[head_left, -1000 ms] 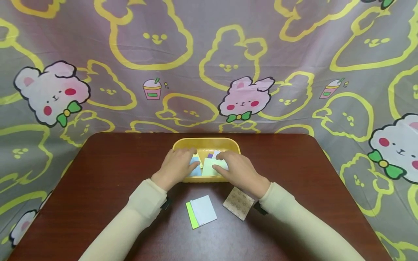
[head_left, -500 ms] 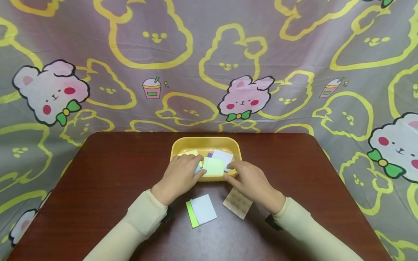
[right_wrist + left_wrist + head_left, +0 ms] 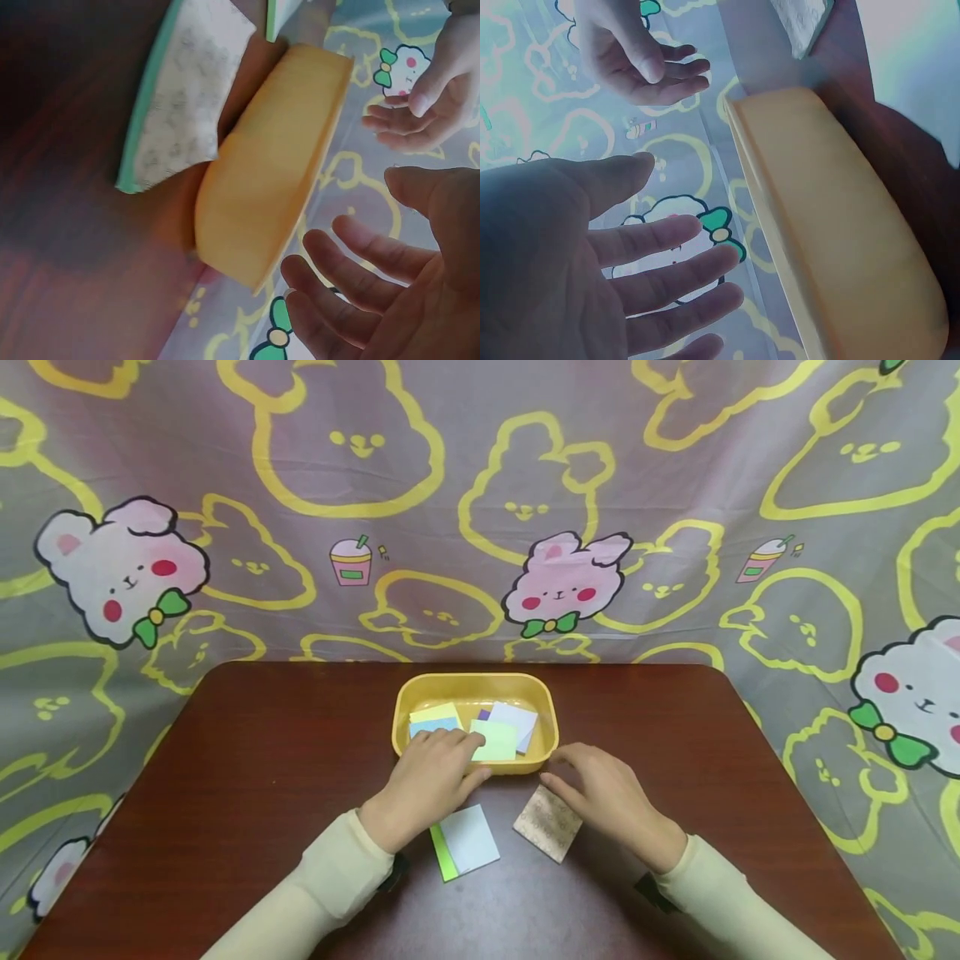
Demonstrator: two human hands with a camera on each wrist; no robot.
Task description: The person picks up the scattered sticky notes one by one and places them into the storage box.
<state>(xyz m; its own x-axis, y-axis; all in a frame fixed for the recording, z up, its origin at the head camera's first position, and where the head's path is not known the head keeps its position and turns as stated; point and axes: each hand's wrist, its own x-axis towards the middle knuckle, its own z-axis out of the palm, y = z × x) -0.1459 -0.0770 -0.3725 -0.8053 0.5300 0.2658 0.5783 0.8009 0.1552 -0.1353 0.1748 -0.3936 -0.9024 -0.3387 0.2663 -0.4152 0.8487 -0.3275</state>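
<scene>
A yellow plastic basket (image 3: 476,683) stands towards the back of the table, holding several paper pads: a pale green one (image 3: 495,741), a white one (image 3: 514,725), a blue one (image 3: 435,727) and a yellow one (image 3: 438,712). My left hand (image 3: 427,781) hovers over the basket's front left rim, fingers relaxed, with nothing in its grasp. Beside the basket's front right corner, above the brown patterned pad (image 3: 546,827), my right hand (image 3: 611,793) has loosely bent fingers and holds nothing. In the left wrist view both hands show bare palms next to the basket (image 3: 840,225).
A light blue-white pad (image 3: 471,839) lies on a lime green pad (image 3: 445,857) in front of the basket. The dark red-brown table (image 3: 262,760) reaches back to a hanging cloth (image 3: 450,527) printed with cartoon animals.
Both hands have drawn back out of the basket towards the front, the right one also moving right. More of the pads inside now shows; the pads on the table lie where they were.
</scene>
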